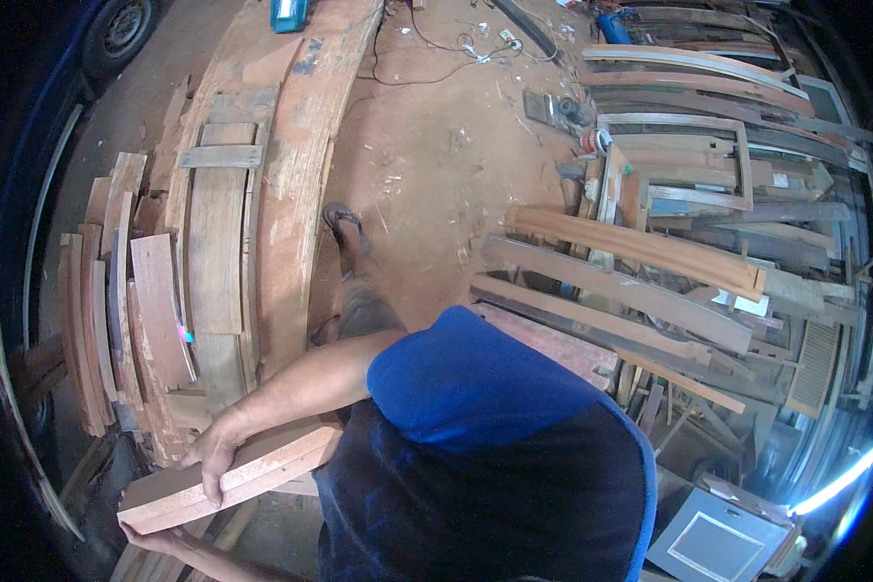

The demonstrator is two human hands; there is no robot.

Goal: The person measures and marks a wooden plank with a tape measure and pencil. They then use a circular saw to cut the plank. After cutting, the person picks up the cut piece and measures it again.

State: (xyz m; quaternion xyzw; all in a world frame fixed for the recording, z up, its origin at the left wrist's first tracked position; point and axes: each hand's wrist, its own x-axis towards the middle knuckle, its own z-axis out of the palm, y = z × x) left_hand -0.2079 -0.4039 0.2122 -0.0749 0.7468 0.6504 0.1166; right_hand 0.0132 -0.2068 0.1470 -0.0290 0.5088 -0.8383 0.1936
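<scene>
A short stack of light-brown wooden planks (272,468) is held at the lower left, slanting up toward my body; a seam runs along its near side. My right hand (218,452) reaches across from above, its fingers curled over the stack's upper face and near edge. Under the far-left end, my left hand (160,539) grips the stack from below, with its fingers partly hidden. Other loose planks (160,301) lie in a row just beyond my hands, beside a long wooden surface (296,175).
Piled boards (640,242) and a wooden frame (742,165) fill the right side. A grey panelled piece (718,543) stands at lower right. Cables (427,78) trail over the dirt floor (436,165). A vehicle wheel (121,29) shows at upper left. A teal case (289,14) sits at the top.
</scene>
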